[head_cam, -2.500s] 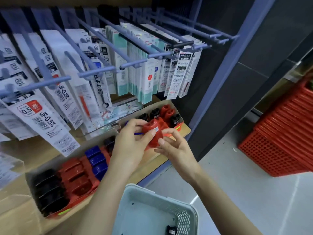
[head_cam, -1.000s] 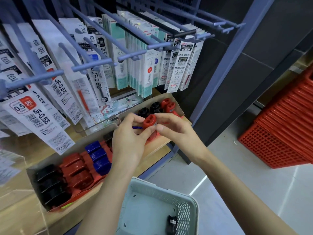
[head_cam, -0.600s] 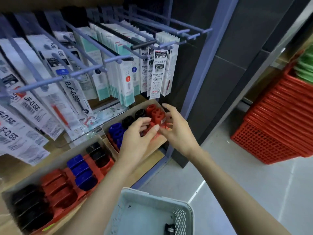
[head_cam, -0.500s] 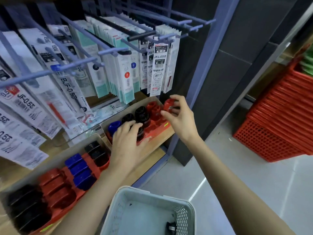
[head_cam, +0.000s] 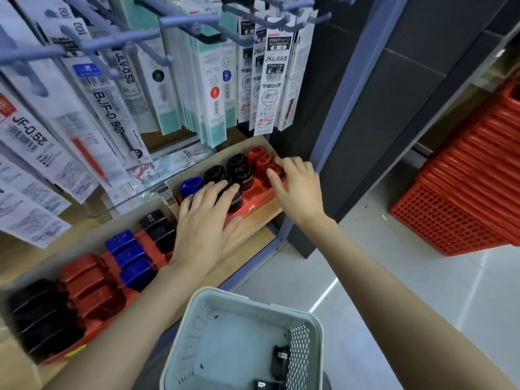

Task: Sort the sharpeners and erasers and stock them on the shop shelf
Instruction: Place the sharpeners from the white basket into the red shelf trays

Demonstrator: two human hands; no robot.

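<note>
Shop shelf [head_cam: 257, 238]: left hand [head_cam: 202, 220] lies flat on black sharpeners [head_cam: 239, 170] while right hand [head_cam: 301, 190] pinches a seemingly light, rigid red sharpener [head_cam: 274, 166] by its sides.

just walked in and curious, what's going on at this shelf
A person is stocking sharpeners into a red display box on the shelf. The right hand pinches a red sharpener at the box's right end. The left hand rests flat on the black sharpeners in the same box. The pale basket below holds two small dark items.
</note>
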